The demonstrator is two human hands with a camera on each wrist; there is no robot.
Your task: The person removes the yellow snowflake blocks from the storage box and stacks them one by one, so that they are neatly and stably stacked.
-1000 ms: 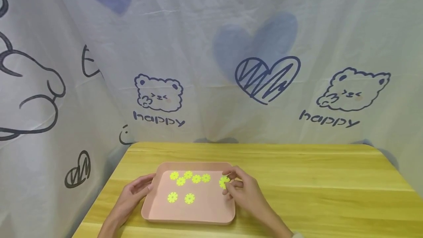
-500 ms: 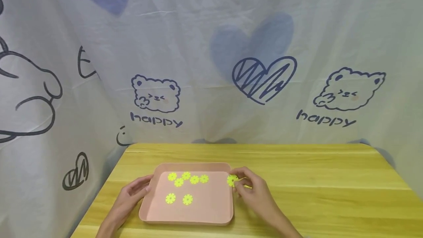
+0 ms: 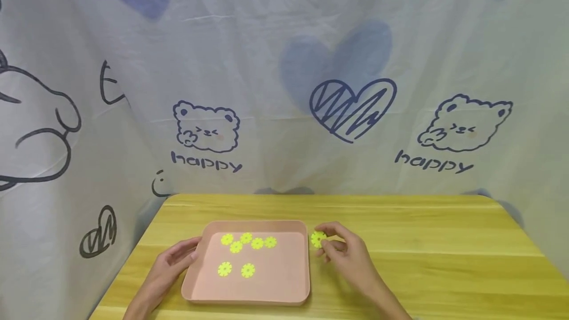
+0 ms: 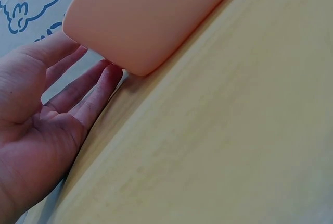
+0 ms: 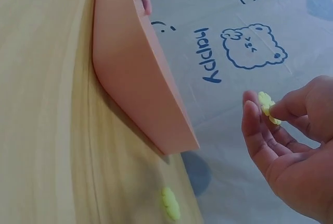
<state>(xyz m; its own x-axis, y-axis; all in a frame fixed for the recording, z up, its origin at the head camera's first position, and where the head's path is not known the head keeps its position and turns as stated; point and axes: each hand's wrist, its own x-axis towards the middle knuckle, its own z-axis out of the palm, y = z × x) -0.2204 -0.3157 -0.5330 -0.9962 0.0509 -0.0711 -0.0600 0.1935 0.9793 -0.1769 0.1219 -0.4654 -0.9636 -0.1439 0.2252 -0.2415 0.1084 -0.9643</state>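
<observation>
Wood-grain table, pink tray resting on it, small yellow piece beside the tray.

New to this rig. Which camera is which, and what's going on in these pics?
No machine here: these are a person's two bare hands. The wide picture comes from a camera on the head; the two close ones come from cameras on the left and right wrists. A pink tray sits on a wooden table, holding seven yellow notched discs. The left hand touches the tray's left end. The right hand pinches another disc, beside the tray's right end. One more yellow piece lies on the table; only the right wrist view shows it. Behind hangs a printed cloth.
</observation>
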